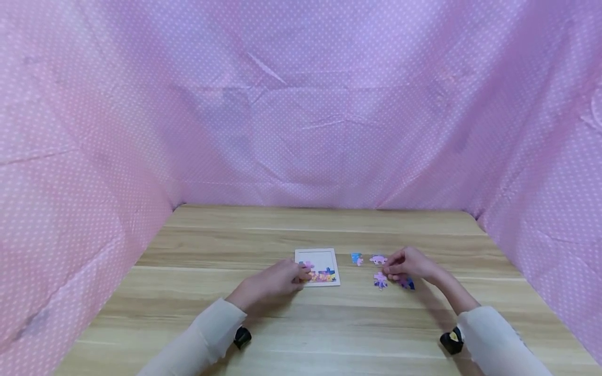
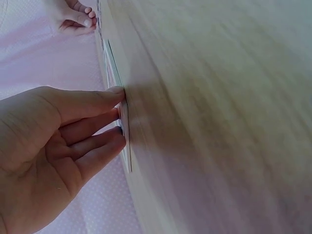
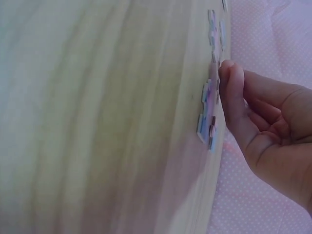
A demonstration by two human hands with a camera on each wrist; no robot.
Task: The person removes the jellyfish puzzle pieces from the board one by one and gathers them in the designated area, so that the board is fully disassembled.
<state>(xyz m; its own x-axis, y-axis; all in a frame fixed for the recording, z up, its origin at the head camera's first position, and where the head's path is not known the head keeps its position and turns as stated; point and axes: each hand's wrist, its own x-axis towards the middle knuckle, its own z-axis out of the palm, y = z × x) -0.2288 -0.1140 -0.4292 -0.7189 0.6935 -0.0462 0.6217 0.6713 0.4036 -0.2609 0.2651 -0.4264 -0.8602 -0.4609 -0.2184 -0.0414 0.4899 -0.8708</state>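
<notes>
A white-rimmed puzzle tray [image 1: 337, 261] lies on the table, its lower part filled with colourful jigsaw pieces [image 1: 322, 275]. At the tray's left side, my left hand [image 1: 284, 277] rests its thumb and fingertips on the rim and pieces, apart from one another in the left wrist view. Off to the right, my right hand [image 1: 411, 263] is low among loose jigsaw pieces, thumb and forefinger together in the right wrist view; whether a piece is between them cannot be seen. Nearest its fingertips are a pink piece [image 1: 378, 259] and a pink-purple piece [image 1: 380, 280].
A blue-and-pink piece [image 1: 357, 259] lies between the tray and the right hand. Below that hand, a dark blue and purple piece [image 1: 407, 283] is partly covered. Pink dotted cloth [image 1: 301, 130] hangs behind and at both sides of the wooden table [image 1: 310, 329].
</notes>
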